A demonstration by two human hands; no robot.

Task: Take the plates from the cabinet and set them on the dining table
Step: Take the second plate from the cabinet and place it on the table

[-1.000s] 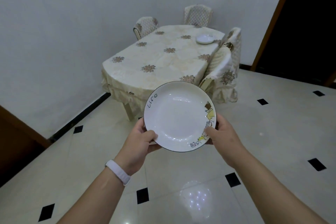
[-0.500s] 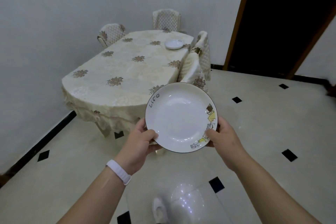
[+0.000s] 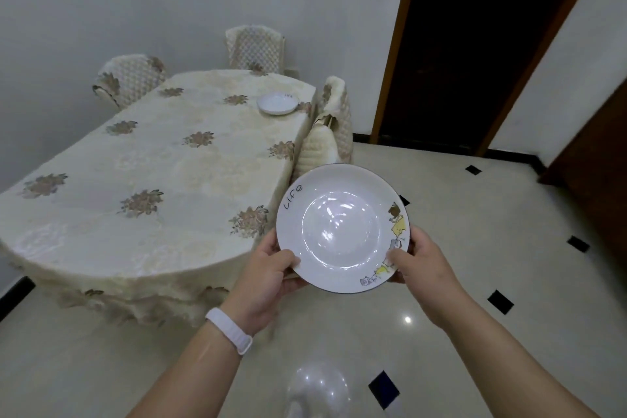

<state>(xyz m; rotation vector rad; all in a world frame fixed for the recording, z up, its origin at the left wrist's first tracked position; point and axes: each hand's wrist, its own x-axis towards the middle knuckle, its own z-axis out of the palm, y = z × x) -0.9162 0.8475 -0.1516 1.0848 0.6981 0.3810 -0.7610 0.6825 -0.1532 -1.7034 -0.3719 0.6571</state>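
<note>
Cloth-covered dining table (image 3: 152,180) sits left; left hand (image 3: 268,278) and right hand (image 3: 420,265) grip plate (image 3: 342,227).

Head view. A white, dark-rimmed ceramic plate (image 3: 342,227), lettered "Life" on its left rim and carrying a yellow cartoon motif on its right, is held above the glossy cream tiled floor (image 3: 509,248) beside the dining table. The left hand (image 3: 268,276), with a white wristband (image 3: 229,329), grips the lower-left rim; the right hand (image 3: 419,263) grips the lower-right rim. The oval table (image 3: 152,187) bears a cream floral tablecloth; a second white plate (image 3: 277,103) rests near its far right edge. Quilted cream chairs (image 3: 130,80) surround it.
</note>
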